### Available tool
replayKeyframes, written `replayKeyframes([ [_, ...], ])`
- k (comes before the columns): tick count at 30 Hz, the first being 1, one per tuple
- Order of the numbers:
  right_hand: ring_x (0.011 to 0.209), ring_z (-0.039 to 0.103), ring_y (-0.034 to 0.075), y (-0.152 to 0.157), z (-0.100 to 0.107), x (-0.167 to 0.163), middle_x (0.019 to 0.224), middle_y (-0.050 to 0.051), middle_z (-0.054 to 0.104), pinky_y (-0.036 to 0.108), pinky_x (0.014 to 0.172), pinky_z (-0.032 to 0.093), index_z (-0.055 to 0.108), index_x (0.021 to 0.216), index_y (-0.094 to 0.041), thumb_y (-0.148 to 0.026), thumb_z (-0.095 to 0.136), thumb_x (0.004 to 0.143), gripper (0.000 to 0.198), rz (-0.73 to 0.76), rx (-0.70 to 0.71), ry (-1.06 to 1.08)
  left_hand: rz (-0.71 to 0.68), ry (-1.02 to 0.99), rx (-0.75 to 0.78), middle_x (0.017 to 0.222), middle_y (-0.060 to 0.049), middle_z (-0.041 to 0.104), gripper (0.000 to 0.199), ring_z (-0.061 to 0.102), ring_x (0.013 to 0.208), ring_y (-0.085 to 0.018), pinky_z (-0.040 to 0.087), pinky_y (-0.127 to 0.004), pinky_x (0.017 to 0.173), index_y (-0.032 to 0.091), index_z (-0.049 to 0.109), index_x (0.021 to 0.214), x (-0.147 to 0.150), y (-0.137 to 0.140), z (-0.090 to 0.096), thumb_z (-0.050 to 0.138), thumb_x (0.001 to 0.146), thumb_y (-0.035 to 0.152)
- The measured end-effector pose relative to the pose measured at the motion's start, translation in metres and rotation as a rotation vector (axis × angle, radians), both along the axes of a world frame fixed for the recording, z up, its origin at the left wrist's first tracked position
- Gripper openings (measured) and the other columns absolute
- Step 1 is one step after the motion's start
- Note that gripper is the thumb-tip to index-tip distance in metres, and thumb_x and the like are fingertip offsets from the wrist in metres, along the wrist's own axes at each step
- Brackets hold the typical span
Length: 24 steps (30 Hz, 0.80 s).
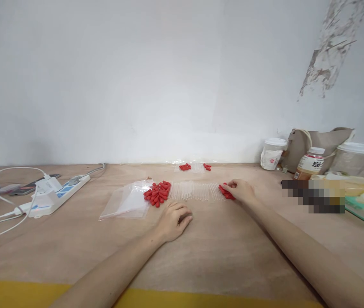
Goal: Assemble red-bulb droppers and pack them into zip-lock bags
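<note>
My left hand [174,221] rests on the table with its fingers loosely curled and the thumb apart; I see nothing in it. Just beyond it is a heap of small red rubber bulbs [156,193], shaped like dropper bulbs. A row of thin clear tubes [196,191] lies side by side to the right of this heap. At the row's right end, my right hand [240,191] has thumb and fingers closed at a smaller group of red bulbs [226,192]. The fingertips partly hide those bulbs. Clear plastic bags [126,200] lie flat left of the big heap.
Near the wall lie clear bags with more red bulbs [185,167]. On the left is a white power strip [61,194] with cables. Paper cup [272,154], labelled bottle [309,164], grey bag [325,139] and lidded cup [355,160] stand at the right.
</note>
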State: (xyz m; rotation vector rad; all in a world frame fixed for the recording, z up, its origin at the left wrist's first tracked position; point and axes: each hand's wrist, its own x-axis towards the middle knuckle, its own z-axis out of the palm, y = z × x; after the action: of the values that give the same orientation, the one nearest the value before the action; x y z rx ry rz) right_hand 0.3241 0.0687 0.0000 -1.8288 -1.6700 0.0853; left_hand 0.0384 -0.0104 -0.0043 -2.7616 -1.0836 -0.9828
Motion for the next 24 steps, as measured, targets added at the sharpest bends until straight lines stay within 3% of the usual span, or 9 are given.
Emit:
replayKeyframes([
  [5, 0.066, 0.058, 0.021, 0.007, 0.0, -0.009, 0.062, 0.003, 0.065, 0.031, 0.06, 0.036, 0.063, 0.058, -0.023, -0.053, 0.052, 0.065, 0.033, -0.075, -0.09, 0.009, 0.039, 0.01, 0.037, 0.084, -0.003, 0.061, 0.013, 0.051, 0.082, -0.018, 0.036, -0.034, 0.075, 0.02, 0.061, 0.082, 0.0, -0.002, 0.0, 0.049, 0.08, 0.025],
  [9, 0.06, 0.058, 0.018, 0.003, 0.002, -0.011, 0.06, 0.004, 0.064, 0.028, 0.057, 0.037, 0.065, 0.063, -0.021, -0.049, 0.052, 0.066, 0.031, -0.06, -0.055, 0.107, 0.208, 0.037, 0.108, 0.09, -0.003, 0.06, 0.012, 0.048, 0.085, -0.02, 0.033, -0.036, 0.075, 0.02, 0.058, 0.073, -0.003, 0.0, 0.005, 0.05, 0.079, 0.026],
  [13, 0.061, 0.057, 0.015, -0.021, 0.006, -0.025, 0.066, 0.004, 0.064, 0.024, 0.054, 0.038, 0.064, 0.069, -0.018, -0.043, 0.053, 0.068, 0.027, 0.179, 0.115, 0.16, 0.434, 0.112, 0.144, 0.096, -0.005, 0.057, 0.01, 0.045, 0.092, -0.022, 0.031, -0.036, 0.078, 0.02, 0.057, 0.078, -0.005, 0.015, 0.019, 0.048, 0.078, 0.025],
  [18, 0.067, 0.054, 0.015, -0.06, 0.001, -0.056, 0.066, 0.002, 0.061, 0.026, 0.062, 0.04, 0.063, 0.067, -0.02, -0.035, 0.055, 0.07, 0.017, 0.557, 0.165, 0.027, 0.66, 0.226, -0.03, 0.098, -0.007, 0.055, 0.022, 0.043, 0.098, -0.024, 0.029, -0.035, 0.084, 0.019, 0.061, 0.083, 0.012, 0.051, 0.036, 0.043, 0.078, 0.032],
  [21, 0.076, 0.053, 0.017, -0.071, -0.004, -0.065, 0.073, 0.003, 0.059, 0.031, 0.071, 0.039, 0.063, 0.074, -0.02, -0.035, 0.056, 0.071, 0.016, 0.591, 0.194, -0.02, 0.742, 0.231, -0.116, 0.096, -0.013, 0.057, 0.03, 0.044, 0.098, -0.028, 0.029, -0.039, 0.083, 0.015, 0.064, 0.082, 0.029, 0.074, 0.038, 0.046, 0.074, 0.039],
  [24, 0.083, 0.051, 0.019, -0.074, -0.007, -0.067, 0.087, 0.005, 0.056, 0.034, 0.075, 0.039, 0.06, 0.096, -0.021, -0.037, 0.058, 0.07, 0.03, 0.575, 0.216, -0.049, 0.831, 0.226, -0.202, 0.101, -0.018, 0.056, 0.037, 0.043, 0.101, -0.032, 0.029, -0.042, 0.083, 0.011, 0.064, 0.085, 0.043, 0.09, 0.039, 0.049, 0.07, 0.041],
])
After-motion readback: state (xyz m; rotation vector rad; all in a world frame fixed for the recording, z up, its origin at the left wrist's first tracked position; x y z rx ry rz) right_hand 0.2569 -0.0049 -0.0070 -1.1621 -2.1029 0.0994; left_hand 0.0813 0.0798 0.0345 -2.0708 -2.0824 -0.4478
